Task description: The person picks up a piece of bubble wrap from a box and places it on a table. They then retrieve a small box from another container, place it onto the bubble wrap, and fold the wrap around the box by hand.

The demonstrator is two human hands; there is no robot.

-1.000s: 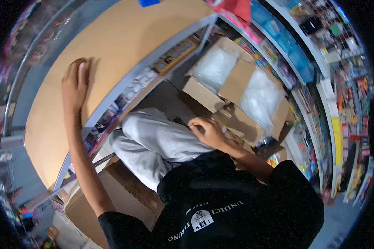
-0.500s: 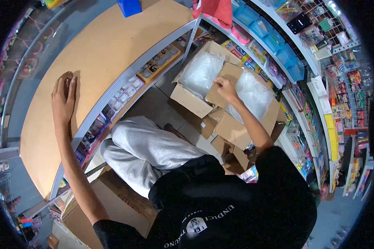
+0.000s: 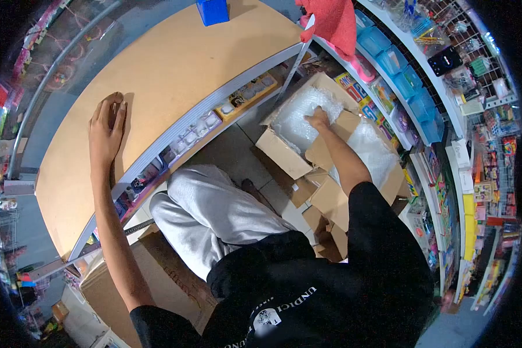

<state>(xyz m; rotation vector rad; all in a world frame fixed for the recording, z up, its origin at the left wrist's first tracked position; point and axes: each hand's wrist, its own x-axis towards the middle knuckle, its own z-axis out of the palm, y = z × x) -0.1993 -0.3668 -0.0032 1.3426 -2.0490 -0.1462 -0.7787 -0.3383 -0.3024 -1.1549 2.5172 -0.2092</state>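
My left hand [image 3: 107, 129] rests on the wooden tabletop [image 3: 174, 69], its fingers stretched out and holding nothing. Over at the open cardboard box [image 3: 283, 152], my right hand [image 3: 318, 119] has its fingers closed on the clear bubble wrap [image 3: 296, 119] that fills the box; its fingertips are partly hidden. A raised cardboard flap [image 3: 343, 124] stands just beside that wrist. Right of the flap, a second open carton [image 3: 393, 177] also holds bubble wrap [image 3: 368, 148], under my right forearm.
A blue box [image 3: 213, 11] stands at the tabletop's far edge. Below, a shelf holds small packaged goods [image 3: 197, 130]. A red cloth [image 3: 333, 23] hangs near blue bins [image 3: 409, 81] on the right. Another large carton [image 3: 151, 284] lies beside my legs.
My right hand has moved from above the cardboard flap to the bubble wrap in the left box. The left hand stays on the tabletop. The whole view has shifted slightly.
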